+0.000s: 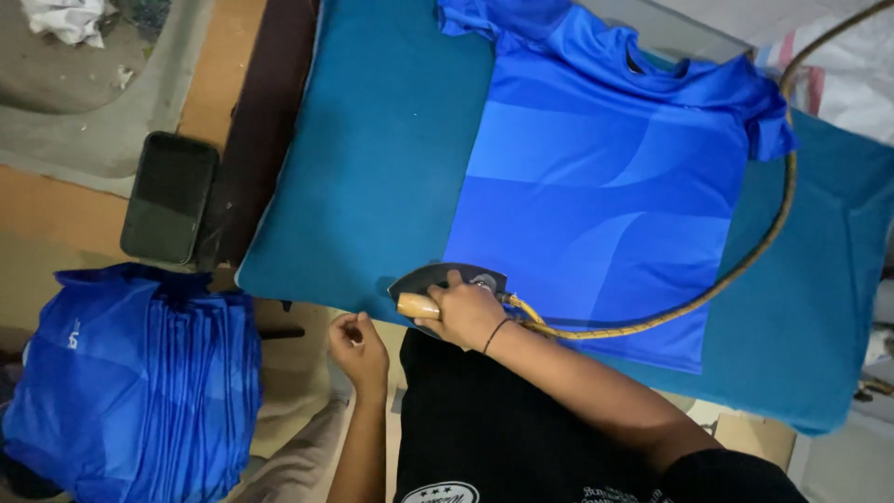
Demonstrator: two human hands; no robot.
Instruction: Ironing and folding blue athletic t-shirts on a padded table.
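The person wears a black short-sleeved shirt [484, 428], its dark cloth filling the lower middle of the view, with a small white printed emblem near the bottom edge and a line of pale lettering beside it. Both forearms are bare from the sleeve down. A thin black band [496, 333] circles the wrist of the right hand [470, 312], while the left hand [358, 346] wears nothing at the wrist that can be seen.
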